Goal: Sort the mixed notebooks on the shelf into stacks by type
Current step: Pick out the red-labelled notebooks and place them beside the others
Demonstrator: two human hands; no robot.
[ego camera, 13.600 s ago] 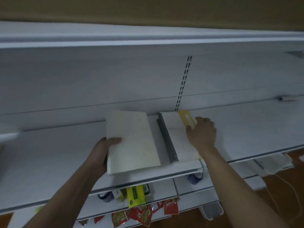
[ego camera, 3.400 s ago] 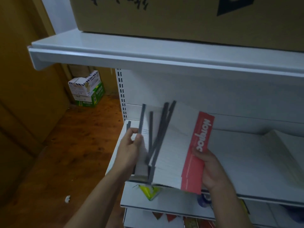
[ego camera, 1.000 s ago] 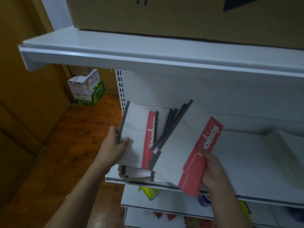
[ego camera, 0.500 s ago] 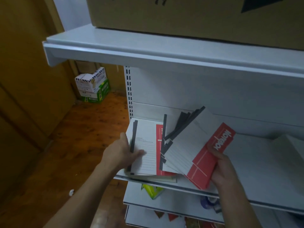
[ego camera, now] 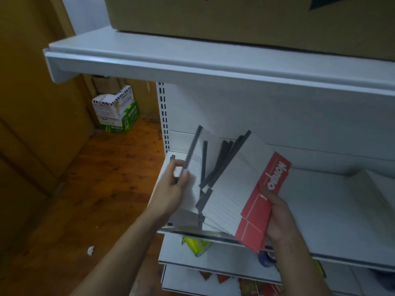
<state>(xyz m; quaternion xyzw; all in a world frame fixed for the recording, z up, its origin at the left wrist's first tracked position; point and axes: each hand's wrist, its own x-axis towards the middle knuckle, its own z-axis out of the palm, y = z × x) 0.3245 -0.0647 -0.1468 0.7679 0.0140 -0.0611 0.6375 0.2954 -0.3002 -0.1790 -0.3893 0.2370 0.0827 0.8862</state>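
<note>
Right hand: the right hand (ego camera: 277, 216) sits nearest, fingers clamped on the red edge of a fanned bundle of notebooks (ego camera: 235, 189), held tilted above the front lip of the shelf (ego camera: 320, 210).
Left hand: the left hand (ego camera: 173, 189) is just beside the fan's left side, thumb and fingers (ego camera: 185, 174) pinched on the dark spine of the outermost notebook (ego camera: 193, 154), peeling it away from the rest.
Step in hand: looks like one book being drawn off the fan to go with its own type.
How to do it well: pull along the spine, not across it, so the neighbours don't drag out too. The right-hand clamp should stay firm low on the red band, or the whole fan may slide off the shelf edge.
Landing spot: under the left hand, flat on the shelf's left end, a low pile (ego camera: 183, 216) seems to lie. Partly hidden, so its type is hard to read.
Further right: a pale stack (ego camera: 374, 189) rests on the same shelf, well apart from the hands.
Above: a cardboard box (ego camera: 235, 18) sits on the upper shelf (ego camera: 192, 58).
</note>
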